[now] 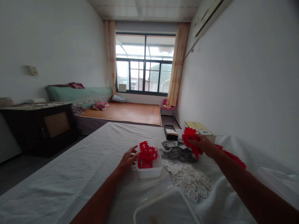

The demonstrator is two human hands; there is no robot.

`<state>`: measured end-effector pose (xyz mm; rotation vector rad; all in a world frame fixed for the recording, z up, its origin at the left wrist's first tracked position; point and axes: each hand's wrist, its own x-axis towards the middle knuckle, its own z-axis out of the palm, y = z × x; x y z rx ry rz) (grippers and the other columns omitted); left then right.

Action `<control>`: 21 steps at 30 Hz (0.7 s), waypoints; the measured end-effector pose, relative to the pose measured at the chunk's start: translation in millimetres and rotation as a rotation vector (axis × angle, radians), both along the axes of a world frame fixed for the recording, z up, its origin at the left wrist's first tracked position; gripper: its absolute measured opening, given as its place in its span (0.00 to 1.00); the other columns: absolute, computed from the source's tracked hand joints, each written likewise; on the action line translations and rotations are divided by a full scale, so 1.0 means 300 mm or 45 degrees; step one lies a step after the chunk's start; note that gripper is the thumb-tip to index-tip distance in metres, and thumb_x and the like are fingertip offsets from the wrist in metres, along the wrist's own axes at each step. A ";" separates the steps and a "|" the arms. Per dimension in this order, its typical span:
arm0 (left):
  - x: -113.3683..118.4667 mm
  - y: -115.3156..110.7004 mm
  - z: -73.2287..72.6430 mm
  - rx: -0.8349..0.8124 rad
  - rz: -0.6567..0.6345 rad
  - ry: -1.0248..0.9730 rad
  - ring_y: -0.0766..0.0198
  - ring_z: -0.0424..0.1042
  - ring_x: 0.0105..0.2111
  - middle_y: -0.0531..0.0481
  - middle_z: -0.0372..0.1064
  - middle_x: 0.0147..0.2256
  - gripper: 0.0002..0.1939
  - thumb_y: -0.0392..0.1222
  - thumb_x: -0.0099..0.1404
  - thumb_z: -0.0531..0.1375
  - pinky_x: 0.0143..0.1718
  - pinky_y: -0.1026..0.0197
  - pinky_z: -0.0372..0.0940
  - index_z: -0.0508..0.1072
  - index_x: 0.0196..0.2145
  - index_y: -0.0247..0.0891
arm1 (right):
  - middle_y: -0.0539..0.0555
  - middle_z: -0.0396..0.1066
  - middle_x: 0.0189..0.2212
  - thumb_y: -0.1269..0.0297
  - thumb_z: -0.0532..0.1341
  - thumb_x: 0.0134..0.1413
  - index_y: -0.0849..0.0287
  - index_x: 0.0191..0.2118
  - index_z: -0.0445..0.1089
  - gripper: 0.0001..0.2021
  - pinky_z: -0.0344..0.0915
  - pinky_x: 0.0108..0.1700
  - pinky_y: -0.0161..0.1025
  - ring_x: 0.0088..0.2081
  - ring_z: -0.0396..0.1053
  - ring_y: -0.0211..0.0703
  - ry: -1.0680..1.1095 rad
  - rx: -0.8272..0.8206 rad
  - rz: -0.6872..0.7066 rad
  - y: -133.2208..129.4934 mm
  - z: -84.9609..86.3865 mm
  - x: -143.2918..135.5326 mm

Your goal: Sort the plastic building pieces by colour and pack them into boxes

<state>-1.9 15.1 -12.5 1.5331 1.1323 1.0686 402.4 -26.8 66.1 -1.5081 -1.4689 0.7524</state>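
Observation:
My right hand point(201, 143) is closed on several red toothed plastic pieces point(189, 134), held above the grey toothed pieces point(176, 151). At the left edge of a clear plastic box point(150, 173), my left hand point(130, 158) has its fingers apart and holds nothing that I can see. Inside the box lie red pieces point(147, 155), some standing up above its rim. A pile of white pieces point(188, 180) is spread to the right of the box. More red pieces point(233, 158) lie behind my right forearm.
A clear lid point(163, 205) lies on the white cloth point(81, 174) near me. Behind the pieces stand an open black box point(171, 133) and a yellow carton point(198, 127). A clear container point(277, 180) is at the far right.

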 end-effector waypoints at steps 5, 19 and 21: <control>0.001 -0.005 -0.004 0.043 -0.061 -0.014 0.69 0.64 0.26 0.46 0.60 0.39 0.30 0.50 0.58 0.56 0.21 0.68 0.60 0.60 0.56 0.34 | 0.52 0.73 0.28 0.51 0.67 0.39 0.60 0.39 0.71 0.22 0.67 0.24 0.34 0.24 0.69 0.38 0.270 -0.161 0.463 0.065 0.040 -0.483; 0.001 0.024 -0.009 0.027 -0.062 -0.016 0.68 0.66 0.27 0.47 0.61 0.39 0.34 0.56 0.54 0.59 0.20 0.68 0.62 0.61 0.55 0.37 | 0.59 0.61 0.57 0.38 0.42 0.55 0.56 0.55 0.62 0.33 0.66 0.47 0.44 0.54 0.62 0.51 -0.496 0.108 -0.233 0.018 0.143 0.021; 0.002 0.020 0.006 0.014 -0.021 -0.006 0.69 0.66 0.27 0.48 0.62 0.38 0.34 0.57 0.52 0.60 0.20 0.69 0.62 0.63 0.54 0.37 | 0.64 0.61 0.56 0.39 0.37 0.56 0.61 0.56 0.60 0.36 0.60 0.53 0.49 0.56 0.59 0.54 -0.616 0.048 -0.534 -0.027 0.130 0.241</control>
